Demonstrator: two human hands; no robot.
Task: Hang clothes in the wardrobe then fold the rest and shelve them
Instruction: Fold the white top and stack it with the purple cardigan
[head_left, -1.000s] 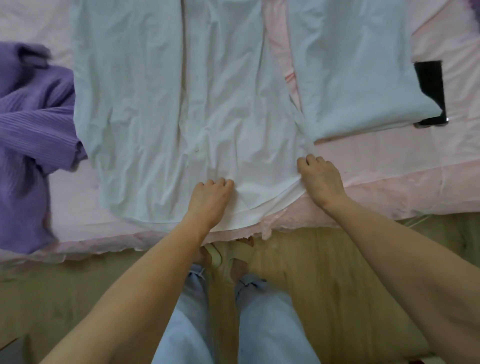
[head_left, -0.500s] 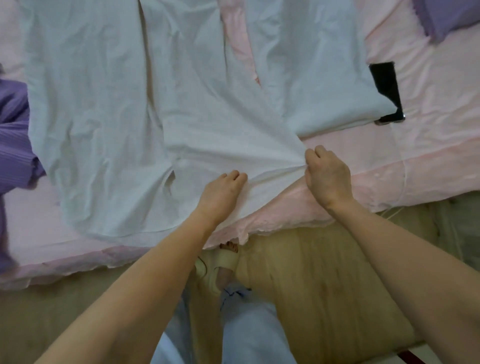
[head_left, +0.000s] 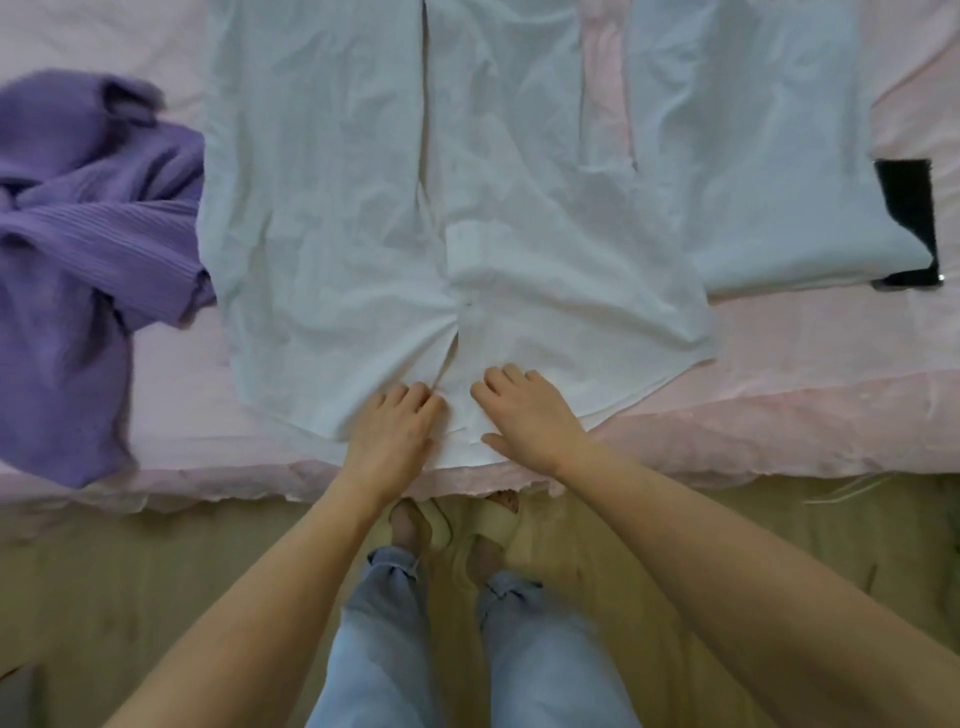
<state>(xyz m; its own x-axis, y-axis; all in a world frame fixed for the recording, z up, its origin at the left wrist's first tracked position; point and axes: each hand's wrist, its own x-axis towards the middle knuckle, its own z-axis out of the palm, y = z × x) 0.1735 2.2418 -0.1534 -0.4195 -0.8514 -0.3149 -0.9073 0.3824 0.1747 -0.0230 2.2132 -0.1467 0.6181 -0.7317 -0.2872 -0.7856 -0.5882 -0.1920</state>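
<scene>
While the white shirt (head_left: 363, 208) lies spread front-up across the pink bedsheet (head_left: 779, 374), both hands work at its bottom hem, at about six o'clock from the middle of the garment. The left hand (head_left: 389, 436) has its fingers curled onto the left front panel right at the opening, and seems to be pinching the edge, for the cloth puckers toward it from eleven o'clock. The right hand (head_left: 524, 415) lies on the right panel just beside it, fingers bent down into the fabric and thumb out flat along the hem; whether it actually nips the cloth or only presses it I cannot tell. My guess is that the two panels are being drawn together so the front closes squarely before folding. One sleeve (head_left: 753, 156) is laid out toward two o'clock, a strip of sheet showing between it and the body, and its cuff covers part of a dark phone (head_left: 909, 208) at three o'clock. A purple knit sweater (head_left: 88, 249) sits crumpled at nine o'clock, touching the shirt's side, presumably waiting its turn.
</scene>
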